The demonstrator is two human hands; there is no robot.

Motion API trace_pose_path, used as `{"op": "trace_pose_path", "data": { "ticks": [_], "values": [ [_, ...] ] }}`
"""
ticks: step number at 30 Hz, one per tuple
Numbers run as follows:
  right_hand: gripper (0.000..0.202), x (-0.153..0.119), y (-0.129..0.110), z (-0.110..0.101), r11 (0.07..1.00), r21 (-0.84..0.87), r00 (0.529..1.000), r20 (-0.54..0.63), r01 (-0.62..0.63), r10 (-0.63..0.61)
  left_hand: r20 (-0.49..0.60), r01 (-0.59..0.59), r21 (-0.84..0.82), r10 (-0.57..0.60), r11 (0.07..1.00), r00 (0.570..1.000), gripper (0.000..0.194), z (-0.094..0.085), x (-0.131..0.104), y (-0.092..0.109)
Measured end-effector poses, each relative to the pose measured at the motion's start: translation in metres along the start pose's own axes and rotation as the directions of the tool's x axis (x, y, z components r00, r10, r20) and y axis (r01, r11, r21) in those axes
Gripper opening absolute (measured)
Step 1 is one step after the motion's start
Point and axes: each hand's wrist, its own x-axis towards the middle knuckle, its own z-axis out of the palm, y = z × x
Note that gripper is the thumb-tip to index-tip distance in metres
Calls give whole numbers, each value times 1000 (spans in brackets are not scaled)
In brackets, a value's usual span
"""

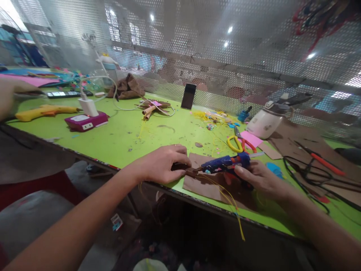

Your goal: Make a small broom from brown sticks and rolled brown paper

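My right hand (pixel 261 177) is wrapped round a dark blue hot glue gun (pixel 225 163), its nozzle pointing left. The nozzle tip meets a small brown piece (pixel 192 171), whose exact kind I cannot make out. With fingers and thumb closed, my left hand (pixel 166 163) pinches that brown piece near the table's front edge. Beneath the glue gun lies a flat piece of brown cardboard (pixel 201 186). Yellow strings (pixel 232 201) trail from the brown piece over the table edge.
Scissors (pixel 239 143), a white kettle-shaped jug (pixel 263 122) and red-handled pliers-like tool (pixel 327 163) lie rightward. A phone (pixel 188 96) stands upright behind. At left are a purple power socket (pixel 87 121), yellow glue gun (pixel 46 111) and another person's blurred hand (pixel 19 94).
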Motion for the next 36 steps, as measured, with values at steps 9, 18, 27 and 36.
{"op": "trace_pose_path", "data": {
  "ticks": [9, 18, 27, 36],
  "values": [
    [50, -1, 3, 0, 997, -76, 1000, 6, 20, -20, 12, -32, -22, 32, 999, 999, 20, -2, 0, 1],
    [53, -1, 0, -1, 998, -57, 999, 32, 6, -4, 29, -36, -20, 36, 999, 999, 19, -2, 1, 0],
    [56, -1, 4, -4, 999, -48, 1000, 6, -17, 17, 22, -30, -28, 30, 999, 999, 18, -2, 1, 0],
    [57, -1, 2, -1, 999, -16, 999, 33, -37, 37, 22, -22, -19, 22, 1000, 1000, 19, -2, 1, 1]
  ]
}}
